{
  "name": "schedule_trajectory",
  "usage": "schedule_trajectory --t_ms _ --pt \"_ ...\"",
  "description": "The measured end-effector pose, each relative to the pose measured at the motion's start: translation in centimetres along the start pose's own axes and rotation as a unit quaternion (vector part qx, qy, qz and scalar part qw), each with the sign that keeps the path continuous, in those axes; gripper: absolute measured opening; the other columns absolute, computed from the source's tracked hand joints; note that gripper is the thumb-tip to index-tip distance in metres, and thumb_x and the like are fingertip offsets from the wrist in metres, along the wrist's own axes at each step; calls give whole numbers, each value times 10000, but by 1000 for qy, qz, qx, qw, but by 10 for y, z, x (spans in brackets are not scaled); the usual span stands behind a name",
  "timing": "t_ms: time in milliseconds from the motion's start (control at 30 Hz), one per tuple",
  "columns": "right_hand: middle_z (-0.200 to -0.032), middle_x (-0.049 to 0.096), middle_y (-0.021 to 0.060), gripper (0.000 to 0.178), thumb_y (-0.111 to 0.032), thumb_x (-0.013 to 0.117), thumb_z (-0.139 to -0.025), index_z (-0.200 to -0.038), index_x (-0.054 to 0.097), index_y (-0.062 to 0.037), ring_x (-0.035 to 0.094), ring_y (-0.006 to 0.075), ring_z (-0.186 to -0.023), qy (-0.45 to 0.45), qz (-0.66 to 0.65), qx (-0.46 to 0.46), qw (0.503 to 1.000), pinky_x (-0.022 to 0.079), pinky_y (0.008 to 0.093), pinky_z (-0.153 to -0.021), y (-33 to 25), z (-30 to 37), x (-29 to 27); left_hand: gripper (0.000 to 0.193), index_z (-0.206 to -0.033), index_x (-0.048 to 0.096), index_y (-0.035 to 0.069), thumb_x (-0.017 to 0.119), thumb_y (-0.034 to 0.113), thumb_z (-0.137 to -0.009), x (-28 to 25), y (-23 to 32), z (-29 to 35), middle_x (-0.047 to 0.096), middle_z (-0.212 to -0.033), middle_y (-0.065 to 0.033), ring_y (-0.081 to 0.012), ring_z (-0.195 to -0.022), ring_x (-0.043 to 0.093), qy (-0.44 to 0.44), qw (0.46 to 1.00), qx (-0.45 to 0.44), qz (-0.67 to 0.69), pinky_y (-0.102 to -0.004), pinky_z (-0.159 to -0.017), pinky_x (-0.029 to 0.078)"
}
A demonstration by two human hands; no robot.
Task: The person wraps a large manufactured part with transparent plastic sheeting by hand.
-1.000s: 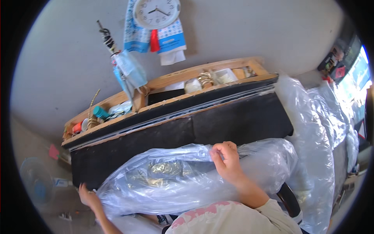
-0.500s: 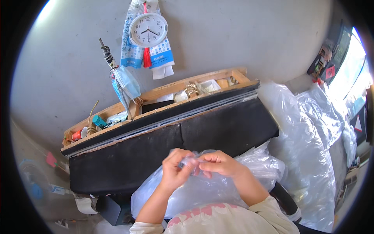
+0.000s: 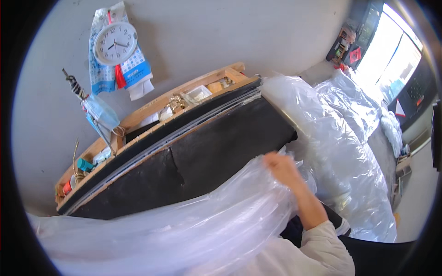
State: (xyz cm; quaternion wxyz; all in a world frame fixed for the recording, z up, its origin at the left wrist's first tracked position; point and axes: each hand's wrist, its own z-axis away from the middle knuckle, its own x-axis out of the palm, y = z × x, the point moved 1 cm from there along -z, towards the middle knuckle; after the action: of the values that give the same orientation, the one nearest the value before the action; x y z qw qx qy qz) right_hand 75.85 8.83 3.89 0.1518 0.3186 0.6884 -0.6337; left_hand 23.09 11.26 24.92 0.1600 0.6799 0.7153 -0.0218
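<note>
A long stretch of clear plastic sheeting (image 3: pixel 184 234) runs across my lap, pulled out from the lower left up to my right hand (image 3: pixel 280 168). The fingers of that hand are closed on the sheeting's gathered upper edge, a little blurred by motion. My left hand is out of sight; the sheeting's left part reaches the picture's dark rim. Just beyond the plastic lies the black padded seat (image 3: pixel 230 142) of an old bench.
Behind the seat a wooden frame (image 3: pixel 152 103) holds a teal bottle (image 3: pixel 85 164), rope and small items. A folded umbrella (image 3: pixel 99 115) stands in it. More clear plastic (image 3: pixel 340 156) is heaped at the right. A round clock (image 3: pixel 115 43) hangs on the wall.
Both hands were together at the plastic in front of me. Now the right hand is farther right, the left is out of view, and the sheeting is stretched wide. My view has swung right.
</note>
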Motion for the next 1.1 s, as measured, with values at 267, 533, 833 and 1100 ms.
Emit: schedule_trajectory --t_ms 267,533,833,1100 --pt "-1201 487 131 498 -308 569 -809 -1230 439 -76 417 273 -1151 131 168 -477 853 254 454 -1012 -104 -53 -22 348 -1154 487 -71 368 172 -935 78 -67 145 536 -1132 -179 -255 -1101 474 -259 924 -180 215 -320 -967 321" --pt "-1358 344 126 578 -434 525 -814 -1262 426 -82 262 288 -1283 -62 388 -219 893 185 517 -1025 30 -86 21 172 -962 465 16 352 135 -911 -52 -315 226 560 -952 -227 -394 -887 531 -305 940 -115 -101 -394 -736 421" --pt "-1237 479 167 540 -474 451 -842 -1189 494 -63 432 322 -1166 18 296 105 949 313 452 -973 91 -187 26 272 -1095 519 10 376 175 -932 -7 -324 203 562 -1016 -200 -309 -935 530 -268 925 -237 -127 -355 -829 413" --pt "-950 605 157 167 -6 462 -826 -931 592 9 563 224 -921 -47 70 -380 921 413 306 -846 -250 -52 72 313 -853 560 39 480 340 -880 23 -251 214 586 -762 -184 -402 -705 552 -231 911 -306 -149 -412 -606 444"
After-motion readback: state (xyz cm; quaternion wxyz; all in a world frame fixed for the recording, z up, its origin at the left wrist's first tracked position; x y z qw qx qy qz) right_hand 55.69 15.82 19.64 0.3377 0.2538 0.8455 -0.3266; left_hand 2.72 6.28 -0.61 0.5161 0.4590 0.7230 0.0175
